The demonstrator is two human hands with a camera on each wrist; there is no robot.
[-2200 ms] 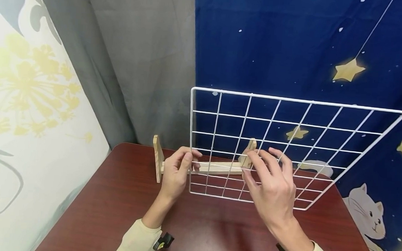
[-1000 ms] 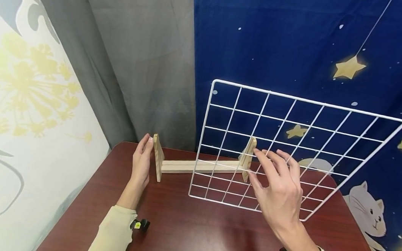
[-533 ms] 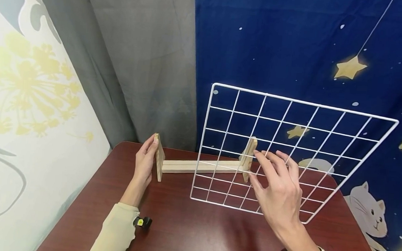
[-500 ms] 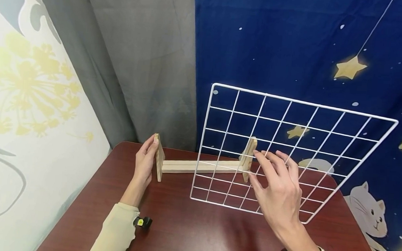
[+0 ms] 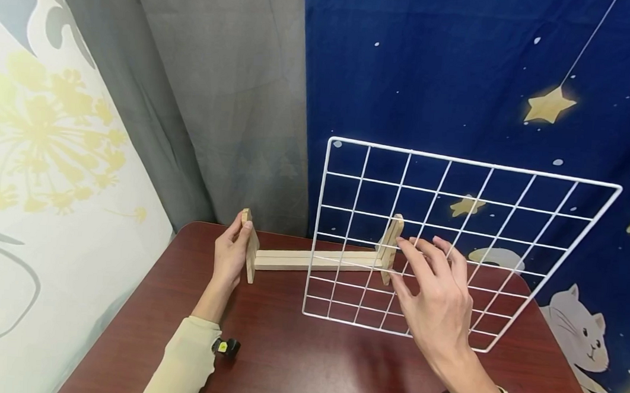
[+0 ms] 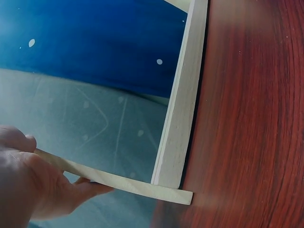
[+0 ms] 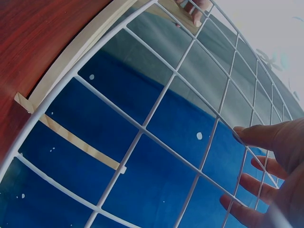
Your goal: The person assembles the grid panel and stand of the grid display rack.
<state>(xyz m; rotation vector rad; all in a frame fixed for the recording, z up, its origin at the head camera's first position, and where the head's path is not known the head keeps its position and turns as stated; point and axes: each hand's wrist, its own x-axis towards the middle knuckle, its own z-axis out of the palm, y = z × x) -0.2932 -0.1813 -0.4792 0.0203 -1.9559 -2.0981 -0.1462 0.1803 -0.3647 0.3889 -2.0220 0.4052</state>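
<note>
A white wire grid panel (image 5: 472,162) stands tilted with its lower edge near the dark red table (image 5: 307,350). My right hand (image 5: 437,304) pinches its wires near the lower middle; in the right wrist view the thumb and fingers of that hand (image 7: 280,161) clasp the grid (image 7: 141,129). Behind the grid lies a pale wooden stand (image 5: 317,259), a long bar between two upright end pieces. My left hand (image 5: 230,254) grips the left end piece (image 5: 247,249). The left wrist view shows that hand (image 6: 33,190) around the thin end piece (image 6: 123,183), with the bar (image 6: 183,104) running away from it.
A grey curtain (image 5: 229,97) and a blue cloth with stars (image 5: 461,67) hang right behind the table's far edge. A white floral cloth (image 5: 45,147) borders the left side. A small black clip (image 5: 226,347) sits at my left sleeve.
My left hand let go of the grid and moved to the stand's left end piece, closing round it. The right hand alone shifted the grid slightly right and lowered it a little.
</note>
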